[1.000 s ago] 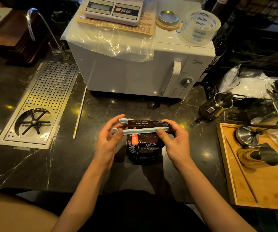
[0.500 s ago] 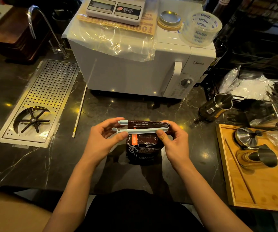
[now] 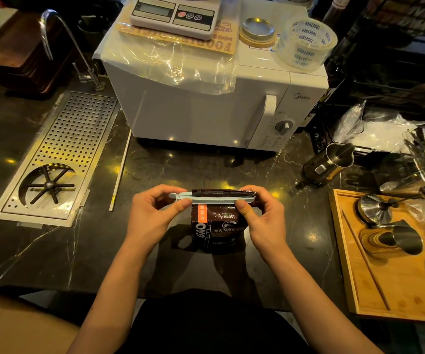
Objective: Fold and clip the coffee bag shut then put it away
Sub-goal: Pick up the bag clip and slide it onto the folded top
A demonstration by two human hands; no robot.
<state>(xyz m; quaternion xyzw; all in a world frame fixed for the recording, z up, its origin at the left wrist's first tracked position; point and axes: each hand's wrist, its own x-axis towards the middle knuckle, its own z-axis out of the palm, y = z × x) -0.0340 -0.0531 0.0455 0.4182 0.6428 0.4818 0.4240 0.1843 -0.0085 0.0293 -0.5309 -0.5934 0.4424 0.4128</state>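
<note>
Two hands work one sealing clip (image 3: 212,199) across the folded top of the coffee bag (image 3: 216,226), which stands upright on the dark counter (image 3: 53,251) in front of the microwave (image 3: 206,111). The left hand (image 3: 152,215) pinches the clip's hinge end, grip clenched on it; the right hand (image 3: 265,218) grasps the other end together with the bag's corner. Likely risk: if the clip snaps shut with the fold bunched or slipping out at one end, the seal would leak air, and uneven pressing could tip the bag. Compared with a second ago, the clip's two arms, then visibly apart, now lie nearly together along the fold.
</note>
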